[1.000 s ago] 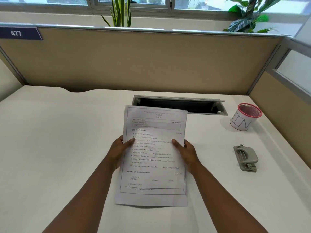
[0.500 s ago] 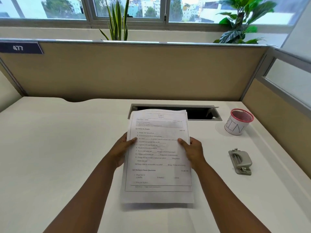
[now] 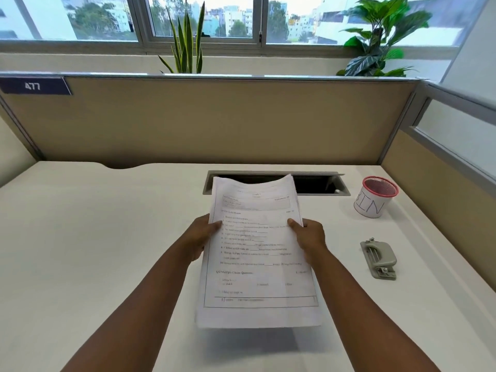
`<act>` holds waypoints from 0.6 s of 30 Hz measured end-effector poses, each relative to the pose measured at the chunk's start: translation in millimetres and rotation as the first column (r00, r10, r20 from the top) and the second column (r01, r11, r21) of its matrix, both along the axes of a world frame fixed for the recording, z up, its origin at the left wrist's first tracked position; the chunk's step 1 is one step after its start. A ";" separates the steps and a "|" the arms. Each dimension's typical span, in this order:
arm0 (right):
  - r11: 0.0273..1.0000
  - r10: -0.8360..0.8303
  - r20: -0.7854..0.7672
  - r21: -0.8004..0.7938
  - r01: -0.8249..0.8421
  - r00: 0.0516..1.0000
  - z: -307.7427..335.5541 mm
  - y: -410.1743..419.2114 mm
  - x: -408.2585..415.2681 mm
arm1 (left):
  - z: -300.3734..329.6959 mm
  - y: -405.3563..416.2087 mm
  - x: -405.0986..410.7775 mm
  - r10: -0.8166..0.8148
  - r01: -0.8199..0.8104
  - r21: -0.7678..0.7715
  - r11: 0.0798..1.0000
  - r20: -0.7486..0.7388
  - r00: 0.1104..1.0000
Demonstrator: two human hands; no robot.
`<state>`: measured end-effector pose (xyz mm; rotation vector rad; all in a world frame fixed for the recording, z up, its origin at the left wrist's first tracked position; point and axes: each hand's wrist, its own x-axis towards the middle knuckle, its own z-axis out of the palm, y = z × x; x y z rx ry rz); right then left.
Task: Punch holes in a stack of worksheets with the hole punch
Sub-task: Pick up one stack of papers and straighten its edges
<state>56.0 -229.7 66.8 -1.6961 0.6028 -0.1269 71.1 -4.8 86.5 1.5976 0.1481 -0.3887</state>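
A stack of printed worksheets (image 3: 257,253) hangs above the white desk (image 3: 94,237), casting a shadow below its near edge. My left hand (image 3: 201,234) grips its left edge with the thumb on top. My right hand (image 3: 308,237) grips the right edge the same way. The top of the stack curls back slightly. A grey hole punch (image 3: 379,258) lies flat on the desk, well to the right of my right hand and untouched.
A red-rimmed mesh cup labelled BIN (image 3: 375,197) stands at the back right. A recessed cable slot (image 3: 316,182) sits behind the papers. Beige partition walls (image 3: 214,122) close the back and right sides. Two plants stand behind the partition.
The stack has risen off the desk and tilted up toward me in both hands. My view has lifted, showing more of the window.
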 end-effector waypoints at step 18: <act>1.000 0.013 0.540 -0.014 -0.007 0.842 11.2 9.8 -24.8 | 23.5 -14.8 -12.0 0.100 -0.012 -0.194 0.981 0.452 0.887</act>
